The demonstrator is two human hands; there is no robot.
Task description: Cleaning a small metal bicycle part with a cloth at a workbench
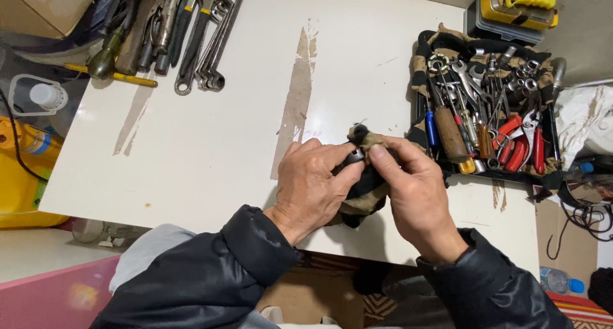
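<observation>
Both hands meet over the near edge of a white board [211, 131]. My left hand [313, 185] and my right hand [412, 188] together grip a dark and tan rag [367, 195] bunched between them. A small dark metal piece [355, 156] sits pinched between the left fingertips and the right thumb, mostly wrapped by the rag. Its shape is hard to make out. Both arms wear dark padded sleeves.
A black tray [554, 175] of wrenches, screwdrivers and red-handled pliers lies at the right. Pliers and spanners [191, 35] are spread at the board's far left. A yellow and black case [511, 9] sits top right, a yellow container [22, 169] at the left.
</observation>
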